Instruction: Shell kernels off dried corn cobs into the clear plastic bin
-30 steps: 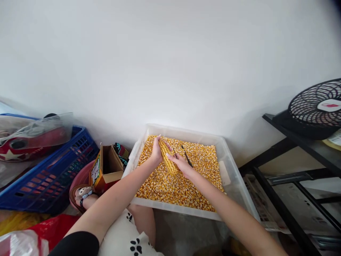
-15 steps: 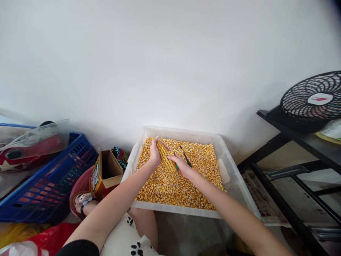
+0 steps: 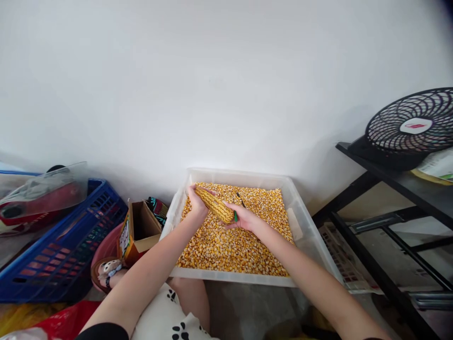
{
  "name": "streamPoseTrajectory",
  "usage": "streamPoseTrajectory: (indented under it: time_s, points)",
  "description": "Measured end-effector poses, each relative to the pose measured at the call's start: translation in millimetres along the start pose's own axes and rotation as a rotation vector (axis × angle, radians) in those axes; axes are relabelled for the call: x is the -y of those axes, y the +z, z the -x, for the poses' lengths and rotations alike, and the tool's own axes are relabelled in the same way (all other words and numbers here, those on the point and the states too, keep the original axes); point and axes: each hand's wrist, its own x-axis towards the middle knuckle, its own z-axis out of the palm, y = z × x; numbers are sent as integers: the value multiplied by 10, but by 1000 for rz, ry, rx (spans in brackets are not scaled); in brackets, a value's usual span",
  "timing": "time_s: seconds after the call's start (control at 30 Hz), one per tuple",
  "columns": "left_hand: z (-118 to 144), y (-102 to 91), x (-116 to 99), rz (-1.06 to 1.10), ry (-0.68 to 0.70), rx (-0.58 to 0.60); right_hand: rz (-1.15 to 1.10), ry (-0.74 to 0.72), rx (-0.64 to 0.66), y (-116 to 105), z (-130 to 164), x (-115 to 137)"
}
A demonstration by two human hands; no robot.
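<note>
I see my left hand (image 3: 196, 204) wrapped around the far, narrow end of a dried yellow corn cob (image 3: 214, 204), which hangs just above the loose kernels in the clear plastic tub (image 3: 300, 215). My right hand (image 3: 245, 218) cups the thick near end and also pinches what looks like a thin green-handled tool (image 3: 235, 216), though it is too small to be sure. The cob's long axis runs from upper left to lower right, tip toward the wall. I judge it stiff, light and bumpy, best gripped at both ends.
</note>
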Motion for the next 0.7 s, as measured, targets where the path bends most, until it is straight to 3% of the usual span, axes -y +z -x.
streamPoseTrajectory:
  time_s: [0.07,0.13,0.2,0.27,0.4,0.53,0.63,0.7]
  points:
    - [-21,-15,-66,148,-9,82,-18,-65,-73,-76,3,77]
    - [-14,-19,-156,201,-87,288,-20,-215,-216,-195,14,176]
    - [15,-16,-232,106,-230,521,-45,-374,-376,-330,39,280]
    - [61,-10,-237,-45,-381,682,-25,-555,-524,-431,70,358]
    - [178,15,21,-342,-672,932,335,-732,-701,-381,119,357]
    - [218,7,299,-485,-688,778,688,-696,-613,-164,194,295]
    - [132,-53,332,-502,-684,634,872,-672,-621,-110,284,303]
    - [44,-110,302,-449,-643,530,1044,-630,-553,-107,330,294]
